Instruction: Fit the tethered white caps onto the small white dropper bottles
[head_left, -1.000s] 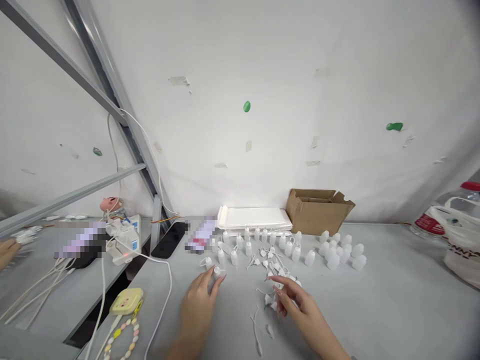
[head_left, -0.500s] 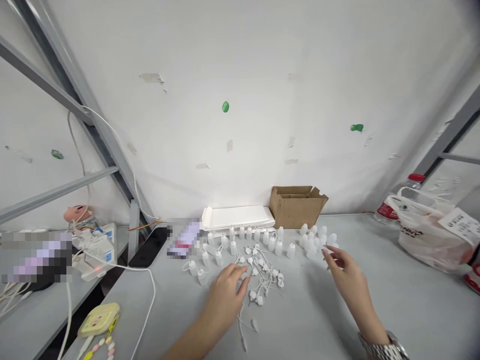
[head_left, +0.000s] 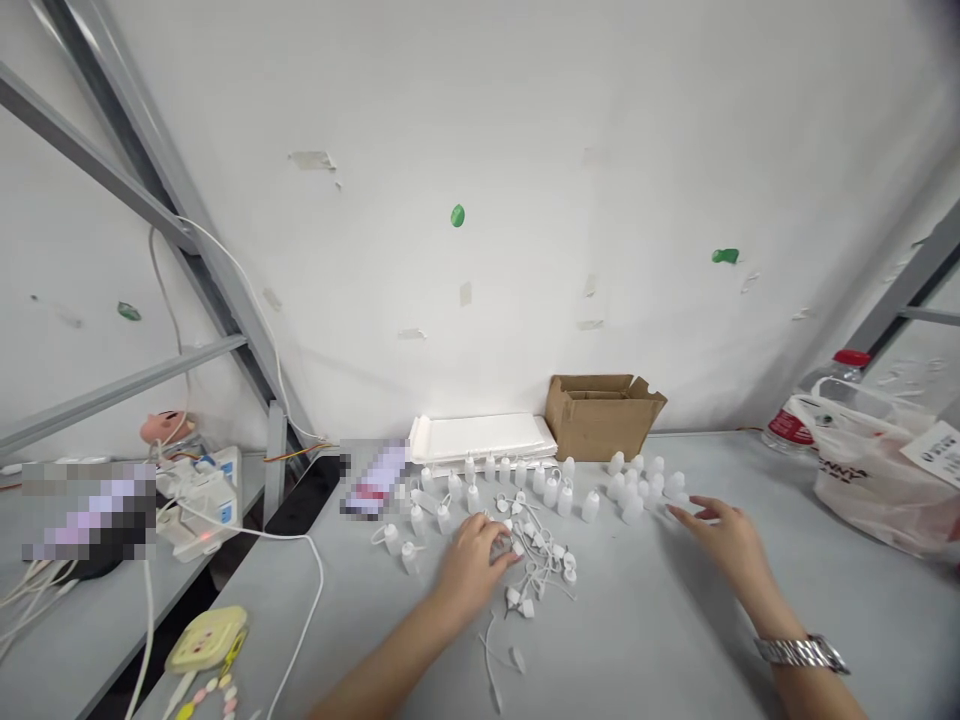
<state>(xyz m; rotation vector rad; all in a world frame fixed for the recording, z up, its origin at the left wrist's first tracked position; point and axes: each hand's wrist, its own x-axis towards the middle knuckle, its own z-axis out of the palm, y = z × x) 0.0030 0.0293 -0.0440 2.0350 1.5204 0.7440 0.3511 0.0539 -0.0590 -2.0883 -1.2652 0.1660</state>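
Observation:
My left hand [head_left: 474, 562] reaches into a loose pile of white caps with thin cords [head_left: 534, 545]. Its thumb and forefinger are closed on a white cap [head_left: 517, 548] at the pile's left edge. My right hand [head_left: 726, 542], with a metal watch on the wrist, hovers by a cluster of translucent white bottles without caps [head_left: 631, 500]. Its thumb and fingers are apart, close to the nearest bottle [head_left: 676, 484], and I see nothing held. Several small capped bottles [head_left: 551, 492] stand in loose rows behind and left of the pile.
Behind the bottles lie white flat packs [head_left: 480, 437] and an open cardboard box [head_left: 604, 425]. A plastic bag [head_left: 870, 480] and a red-capped bottle [head_left: 791, 425] stand at right. At left are a black phone [head_left: 306, 495], a yellow case [head_left: 206, 638] and white cables [head_left: 311, 610].
My left hand has moved right and forward into the pile, its fingers closing on a cap. My right hand has drawn slightly right, away from the bottle cluster. The view has shifted a little.

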